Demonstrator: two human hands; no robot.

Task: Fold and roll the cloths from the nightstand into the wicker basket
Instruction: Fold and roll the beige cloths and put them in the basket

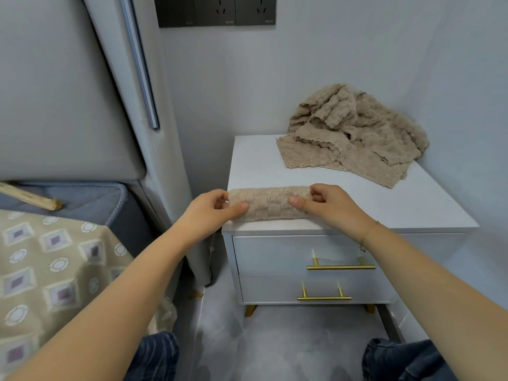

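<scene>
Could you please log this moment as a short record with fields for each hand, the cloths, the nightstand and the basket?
left hand: left hand pinches the left end of the rolled cloth
right hand: right hand pinches the roll's right end
rolled cloth: beige, lying along the front edge of the nightstand
cloth pile: crumpled beige cloth pile at the back right of the top, apart from the roll
nightstand: white, two drawers with gold handles
wicker basket: not in view

Beige rolled cloth (269, 203): nubby, waffle-textured terry, matt. Heap of crumpled beige cloths (357, 133): same fabric. White nightstand (428, 213): smooth, satin finish. Gold bar handles (341, 267): brushed metal.
</scene>
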